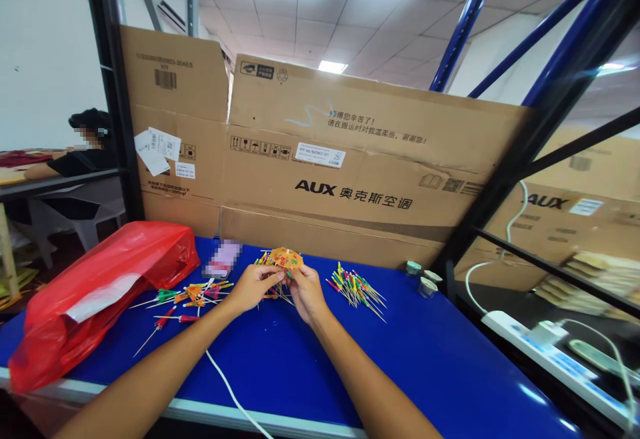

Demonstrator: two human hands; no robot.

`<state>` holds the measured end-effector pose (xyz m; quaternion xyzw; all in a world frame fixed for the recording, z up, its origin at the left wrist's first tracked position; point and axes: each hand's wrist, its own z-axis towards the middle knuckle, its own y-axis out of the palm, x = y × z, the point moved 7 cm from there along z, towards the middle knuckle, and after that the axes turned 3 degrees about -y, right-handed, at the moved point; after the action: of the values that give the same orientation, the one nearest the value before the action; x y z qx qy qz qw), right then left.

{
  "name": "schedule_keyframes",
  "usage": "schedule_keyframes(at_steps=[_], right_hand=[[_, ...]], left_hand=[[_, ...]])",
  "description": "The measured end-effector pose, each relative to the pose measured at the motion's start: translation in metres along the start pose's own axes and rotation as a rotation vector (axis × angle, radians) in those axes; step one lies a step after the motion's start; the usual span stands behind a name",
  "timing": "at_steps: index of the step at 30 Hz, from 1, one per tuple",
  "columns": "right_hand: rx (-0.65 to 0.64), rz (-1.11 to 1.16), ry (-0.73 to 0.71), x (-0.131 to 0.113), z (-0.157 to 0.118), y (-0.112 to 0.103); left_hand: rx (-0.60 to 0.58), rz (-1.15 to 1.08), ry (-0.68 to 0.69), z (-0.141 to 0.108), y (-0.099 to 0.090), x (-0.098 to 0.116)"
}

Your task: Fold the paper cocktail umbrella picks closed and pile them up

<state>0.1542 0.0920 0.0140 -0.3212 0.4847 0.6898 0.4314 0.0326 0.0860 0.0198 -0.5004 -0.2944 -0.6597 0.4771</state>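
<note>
Now left hand (pixel 255 287) and right hand (pixel 306 294) pinch a paper cocktail umbrella (pixel 286 259), fingers (pixel 294 276) narrow under its canopy; light, fragile, best held by the stick; loose picks (pixel 356 291) lie rightward.

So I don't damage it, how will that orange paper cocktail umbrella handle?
The orange paper cocktail umbrella is probably light, and its thin canopy likely creases. Its slim stick looks stiff but snappable, and it may tip if laid down.

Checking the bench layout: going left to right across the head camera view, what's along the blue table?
Red plastic bag, loose paper-umbrella picks, left hand, orange paper umbrella, right hand, pile of coloured picks, small cups.
</note>
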Motion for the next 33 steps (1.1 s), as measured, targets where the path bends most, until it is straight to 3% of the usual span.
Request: schedule_keyframes(at_steps=[18,28,33], right_hand=[[0.000,0.048,0.008,0.001,-0.004,0.002],[-0.091,-0.254,-0.139,-0.016,-0.003,0.009],[-0.119,-0.251,-0.112,-0.016,-0.006,0.011]], left_hand=[[-0.021,0.078,0.008,0.000,-0.002,0.002],[0.075,-0.018,0.070,0.001,-0.010,0.005],[0.080,-0.039,-0.007,0.001,-0.010,-0.003]])
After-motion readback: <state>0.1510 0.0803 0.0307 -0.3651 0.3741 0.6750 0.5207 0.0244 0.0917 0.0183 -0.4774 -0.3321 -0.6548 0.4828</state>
